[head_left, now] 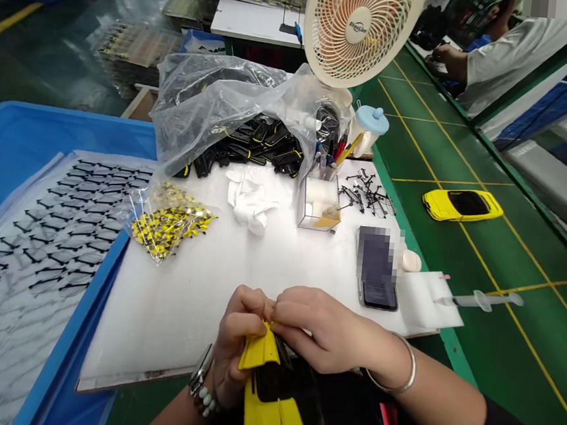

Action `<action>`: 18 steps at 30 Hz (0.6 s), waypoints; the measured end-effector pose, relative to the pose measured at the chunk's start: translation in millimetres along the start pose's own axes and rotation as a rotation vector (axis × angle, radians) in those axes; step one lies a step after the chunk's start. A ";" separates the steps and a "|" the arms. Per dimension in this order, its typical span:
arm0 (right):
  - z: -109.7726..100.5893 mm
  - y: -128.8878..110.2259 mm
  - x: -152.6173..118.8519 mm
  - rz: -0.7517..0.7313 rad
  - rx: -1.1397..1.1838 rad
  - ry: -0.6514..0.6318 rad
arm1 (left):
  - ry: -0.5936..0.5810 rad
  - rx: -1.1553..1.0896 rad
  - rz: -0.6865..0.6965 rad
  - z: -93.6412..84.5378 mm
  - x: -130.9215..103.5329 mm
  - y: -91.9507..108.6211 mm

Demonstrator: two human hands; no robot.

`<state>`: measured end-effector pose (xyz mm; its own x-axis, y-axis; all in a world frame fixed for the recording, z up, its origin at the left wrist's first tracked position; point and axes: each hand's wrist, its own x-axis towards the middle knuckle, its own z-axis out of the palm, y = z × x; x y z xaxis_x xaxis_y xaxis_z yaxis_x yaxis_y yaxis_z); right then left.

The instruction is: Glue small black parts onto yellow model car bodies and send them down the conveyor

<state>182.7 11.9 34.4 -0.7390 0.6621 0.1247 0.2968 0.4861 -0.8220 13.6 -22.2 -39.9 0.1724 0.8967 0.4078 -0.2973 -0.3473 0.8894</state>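
A yellow model car body (275,420) with a black window area is tilted at the front edge of the table, close to my torso. My left hand (237,341) is closed around its far end, with the thumb along its side. At that same end, my right hand (320,328) has its fingers pinched together against the edge. Whatever small part may sit between those right fingertips is hidden. Both hands nearly touch each other.
A clear bag of small yellow-and-black parts (170,226) and a big bag of black parts (255,140) lie on the table. Right are a phone (378,270), a syringe (484,300) and a yellow model car (463,205). A fan (359,27) stands behind; a blue tray (81,307) is left.
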 end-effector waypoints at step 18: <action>7.0 62.4 47.0 0.478 0.172 0.428 | 0.009 0.126 -0.144 -6.4 1.0 12.3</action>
<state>162.3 69.4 -14.9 -0.2341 0.9675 -0.0954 0.4056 0.0080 -0.9140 4.1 -23.9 -29.8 0.1960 0.9419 0.2727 -0.1499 -0.2460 0.9576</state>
